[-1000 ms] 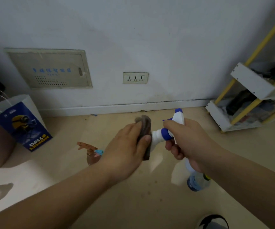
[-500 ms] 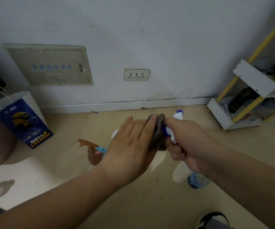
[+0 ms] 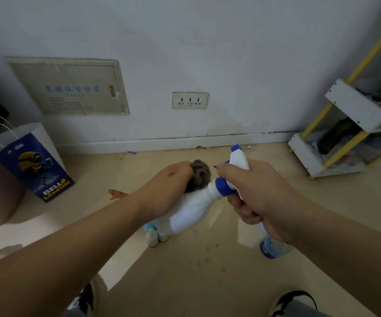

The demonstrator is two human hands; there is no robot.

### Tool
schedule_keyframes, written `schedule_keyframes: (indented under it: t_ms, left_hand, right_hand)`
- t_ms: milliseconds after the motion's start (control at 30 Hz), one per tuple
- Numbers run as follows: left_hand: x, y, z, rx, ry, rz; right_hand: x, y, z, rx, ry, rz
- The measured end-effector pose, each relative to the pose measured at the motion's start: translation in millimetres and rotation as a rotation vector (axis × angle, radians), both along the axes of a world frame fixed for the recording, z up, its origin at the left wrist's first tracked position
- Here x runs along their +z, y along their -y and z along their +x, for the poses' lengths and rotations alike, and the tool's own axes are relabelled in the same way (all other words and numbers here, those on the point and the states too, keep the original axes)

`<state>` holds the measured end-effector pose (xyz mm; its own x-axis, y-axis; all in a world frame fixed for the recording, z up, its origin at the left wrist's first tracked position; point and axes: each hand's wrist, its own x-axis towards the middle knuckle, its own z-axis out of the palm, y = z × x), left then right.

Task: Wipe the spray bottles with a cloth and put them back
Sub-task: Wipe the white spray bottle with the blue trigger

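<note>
Tan floor, yellow-and-white rack at right by the wall, blue paper bag at left. White spray bottle held in the air over the floor, tilted, blue collar and trigger head up-right. Right hand has its fingers curled round the trigger head. Left hand is curled, gripping the bunched grey cloth against the bottle's shoulder. Bluish bottle on the floor below the right wrist.

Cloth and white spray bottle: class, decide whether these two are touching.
Touching. The head view shows the left hand pressing the bunched cloth onto the white spray bottle below its blue collar, no gap between; the right hand grips its sprayer.
</note>
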<state>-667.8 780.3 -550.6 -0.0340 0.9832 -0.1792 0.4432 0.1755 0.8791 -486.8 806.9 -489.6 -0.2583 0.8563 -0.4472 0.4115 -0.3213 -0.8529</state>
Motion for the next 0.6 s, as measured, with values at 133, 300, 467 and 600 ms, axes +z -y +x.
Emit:
schedule_keyframes:
  t_ms: [133, 300, 467, 600]
  left_hand:
    - [11, 31, 44, -0.006, -0.299, 0.337]
    - [-14, 47, 46, -0.140, -0.618, 0.611]
    - [-8, 17, 6, -0.037, -0.289, 0.480]
    - [-20, 5, 0, 0.490, 0.337, -0.129]
  right_hand:
    - [-2, -6, 4, -0.038, -0.020, -0.062]
    - [1, -14, 6, -0.128, -0.142, -0.150]
    - [-2, -15, 2, -0.088, -0.087, -0.112]
    - [-3, -17, 6, -0.109, -0.063, -0.061]
